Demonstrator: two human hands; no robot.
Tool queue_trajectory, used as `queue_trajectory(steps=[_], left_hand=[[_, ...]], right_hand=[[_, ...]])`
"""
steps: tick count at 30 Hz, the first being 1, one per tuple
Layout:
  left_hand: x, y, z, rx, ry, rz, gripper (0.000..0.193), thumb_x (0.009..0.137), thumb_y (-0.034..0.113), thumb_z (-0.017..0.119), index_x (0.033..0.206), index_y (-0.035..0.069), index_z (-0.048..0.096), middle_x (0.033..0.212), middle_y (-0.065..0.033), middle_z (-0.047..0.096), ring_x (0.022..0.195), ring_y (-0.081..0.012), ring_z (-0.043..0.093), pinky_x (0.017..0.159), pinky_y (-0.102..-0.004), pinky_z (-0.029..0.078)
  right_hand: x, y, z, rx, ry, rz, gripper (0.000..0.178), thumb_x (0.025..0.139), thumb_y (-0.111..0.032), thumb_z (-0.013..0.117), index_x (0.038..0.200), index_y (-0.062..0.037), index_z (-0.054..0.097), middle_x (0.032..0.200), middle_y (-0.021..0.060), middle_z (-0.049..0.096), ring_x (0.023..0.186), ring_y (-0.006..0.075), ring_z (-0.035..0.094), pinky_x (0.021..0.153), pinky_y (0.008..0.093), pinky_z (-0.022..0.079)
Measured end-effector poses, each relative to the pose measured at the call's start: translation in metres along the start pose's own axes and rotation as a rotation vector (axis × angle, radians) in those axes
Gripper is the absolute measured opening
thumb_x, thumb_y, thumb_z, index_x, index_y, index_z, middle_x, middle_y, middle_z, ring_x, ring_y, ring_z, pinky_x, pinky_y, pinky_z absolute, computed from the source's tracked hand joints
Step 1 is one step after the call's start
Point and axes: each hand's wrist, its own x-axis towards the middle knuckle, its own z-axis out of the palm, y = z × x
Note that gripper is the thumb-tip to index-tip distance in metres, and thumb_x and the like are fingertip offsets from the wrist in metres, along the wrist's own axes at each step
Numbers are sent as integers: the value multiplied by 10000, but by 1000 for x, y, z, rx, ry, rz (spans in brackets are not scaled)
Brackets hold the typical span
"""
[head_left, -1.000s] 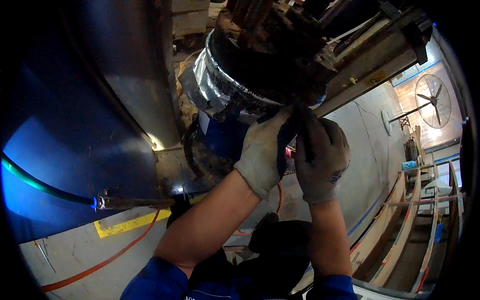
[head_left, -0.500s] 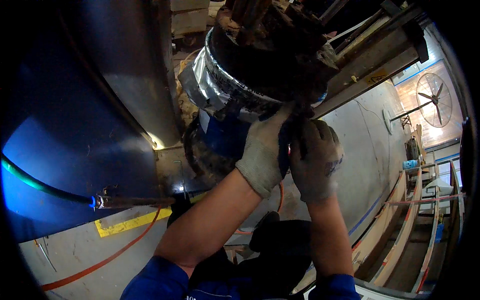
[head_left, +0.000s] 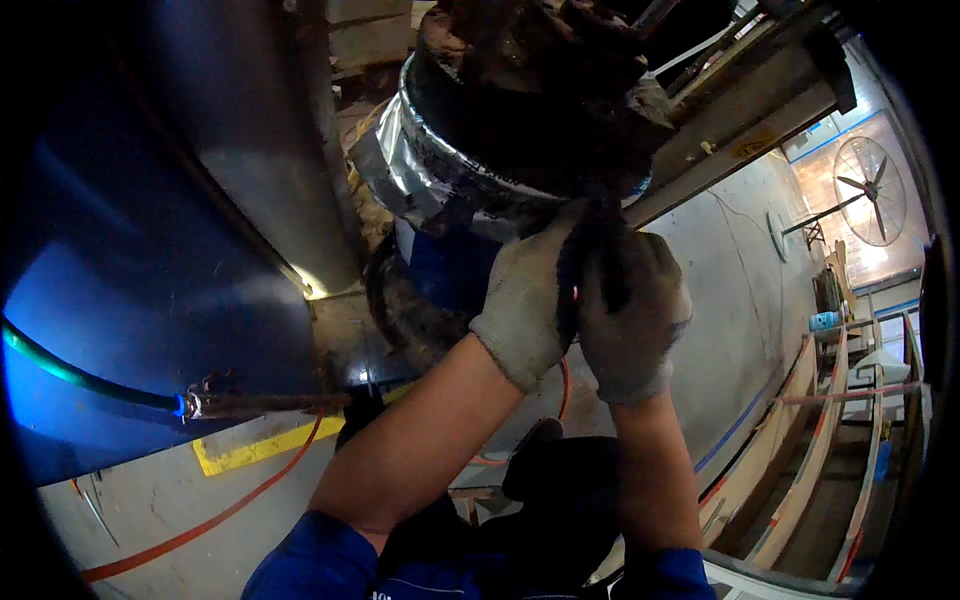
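Observation:
A blue drum with a crumpled silver, foil-like wrap round its upper part stands before me. Its dark top lies in shadow under grimy machinery. Both my hands wear pale, soiled work gloves and meet at the near right part of the drum's rim. My left hand is closed, thumb toward the rim, its fingers lost in dark. Close beside it, my right hand has its fingers curled. Whatever they grip between them is too dark to make out.
A blue panel and a metal column stand at left. A green hose ends in a fitting; an orange hose crosses the floor by a yellow strip. At right are a beam, a fan and a slatted rack.
My right hand has turned slightly, its fingers curling closer to the left hand. My left hand stays nearly in place at the rim. The whole view has shifted slightly.

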Motion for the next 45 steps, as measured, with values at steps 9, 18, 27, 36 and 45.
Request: queue_trajectory(steps=[9,18,27,36,45], left_hand=[[-1,9,3,-1204,24,-656,353,1045,199,472,1329,11,565,1220,-136,656,1129,-252,621,984,-359,498],[-18,17,-15,-496,-53,-317,419,948,172,588,1321,-16,553,1219,-165,653,1077,-293,648,952,-379,516],[-23,28,2,-434,-117,-372,422,944,154,606,1319,-33,555,1241,-184,645,1100,-307,647,968,-390,516],[-25,30,11,-414,-123,-385,427,939,135,625,1317,-50,557,1264,-203,637,1123,-321,646,983,-401,517],[-19,28,13,-405,-126,-366,431,935,117,644,1316,-67,559,1287,-221,629,1145,-335,644,999,-412,517]], right_hand=[[5,22,5,-15,181,-360,395,795,4,685,1184,-54,716,1111,206,686,963,362,700,850,416,565],[-15,25,13,293,131,-213,303,804,-24,685,1103,19,705,1125,224,677,991,357,697,874,382,559],[-22,48,16,678,259,-34,309,812,-91,743,1108,-7,709,1061,220,699,941,359,721,822,371,571],[-29,60,13,638,295,-54,288,802,-92,749,1069,6,711,1034,213,693,896,340,716,798,371,572],[-25,58,20,606,329,-29,279,799,-105,757,1055,-2,716,1041,205,696,891,349,720,798,374,572]])
